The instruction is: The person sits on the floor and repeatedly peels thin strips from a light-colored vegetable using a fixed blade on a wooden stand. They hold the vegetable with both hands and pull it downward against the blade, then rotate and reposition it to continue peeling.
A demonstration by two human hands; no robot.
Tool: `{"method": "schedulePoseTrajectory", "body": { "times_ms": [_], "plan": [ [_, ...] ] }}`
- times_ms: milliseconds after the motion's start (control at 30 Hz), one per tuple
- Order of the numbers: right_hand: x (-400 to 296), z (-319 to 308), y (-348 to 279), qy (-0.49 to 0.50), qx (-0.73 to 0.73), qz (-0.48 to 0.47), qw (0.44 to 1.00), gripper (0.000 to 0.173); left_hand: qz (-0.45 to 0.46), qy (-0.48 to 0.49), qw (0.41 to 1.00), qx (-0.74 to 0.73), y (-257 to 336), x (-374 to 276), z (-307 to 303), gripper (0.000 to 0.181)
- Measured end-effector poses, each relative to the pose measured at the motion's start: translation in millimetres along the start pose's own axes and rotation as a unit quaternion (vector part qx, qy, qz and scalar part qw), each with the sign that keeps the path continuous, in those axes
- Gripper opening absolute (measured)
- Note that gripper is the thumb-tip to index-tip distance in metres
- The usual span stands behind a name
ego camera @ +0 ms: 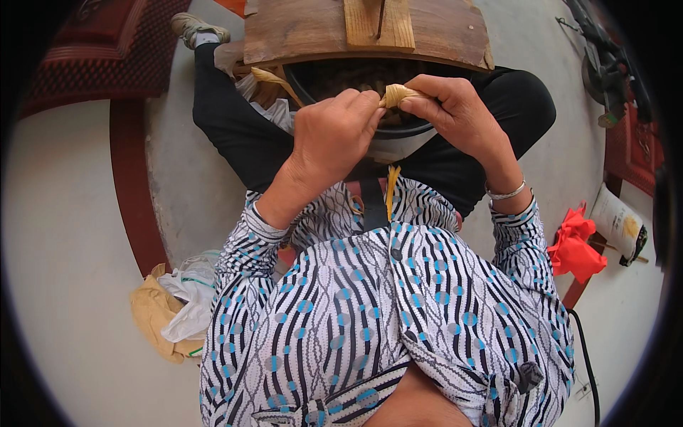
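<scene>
Over a dark round tub (413,129), I hold a straw-coloured strip wound into a small knotted bundle (396,95); its exact material is hard to tell. My right hand (453,109) pinches the bundle's right end between thumb and fingers. At its left end, my left hand (339,125) grips the twisted part with curled fingers, hiding some of it. A loose straw-coloured strip (275,79) sticks out beyond my left hand, over the tub's left rim; whether it joins the bundle cannot be seen. Brownish pieces lie in the shadowed tub.
Across the tub's far side lies a wooden board (299,32) bearing a smaller wood block (368,26) with a thin metal spike. Plastic bags (272,109) sit left of the tub. More bags (187,315) lie at left, a red bag (576,245) at right. A yellow strip (392,192) hangs at my lap.
</scene>
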State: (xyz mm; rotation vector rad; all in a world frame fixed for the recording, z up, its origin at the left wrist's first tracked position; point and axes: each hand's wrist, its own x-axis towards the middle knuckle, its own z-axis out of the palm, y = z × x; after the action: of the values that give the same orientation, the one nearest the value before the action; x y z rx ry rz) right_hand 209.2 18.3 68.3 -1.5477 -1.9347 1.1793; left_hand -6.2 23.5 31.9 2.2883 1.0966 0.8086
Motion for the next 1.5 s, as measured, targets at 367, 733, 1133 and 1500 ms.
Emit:
{"method": "schedulePoseTrajectory", "body": {
  "times_ms": [367, 733, 1133, 1500],
  "plan": [
    [-11.7, 8.6, 18.2, 0.070, -0.243, -0.207, 0.945, 0.021, -0.008, -0.104, 0.989, -0.104, -23.5, 0.9, -20.0, 0.012],
    [-5.2, -11.9, -16.7, -0.024, -0.032, -0.132, 0.990, 0.009, -0.085, -0.255, 0.906, -0.327, -11.1, 29.3, -27.3, 0.019],
    [65.1, -22.5, 16.0, 0.224, 0.070, -0.037, 0.971, 0.017, -0.155, -0.093, 0.911, -0.371, -66.1, 111.6, -10.4, 0.020],
    [56.1, -19.2, 53.5, 0.244, -0.066, -0.105, 0.962, 0.014, -0.153, -0.004, 0.968, -0.200, -105.3, 110.6, 6.1, 0.021]
  ]
}}
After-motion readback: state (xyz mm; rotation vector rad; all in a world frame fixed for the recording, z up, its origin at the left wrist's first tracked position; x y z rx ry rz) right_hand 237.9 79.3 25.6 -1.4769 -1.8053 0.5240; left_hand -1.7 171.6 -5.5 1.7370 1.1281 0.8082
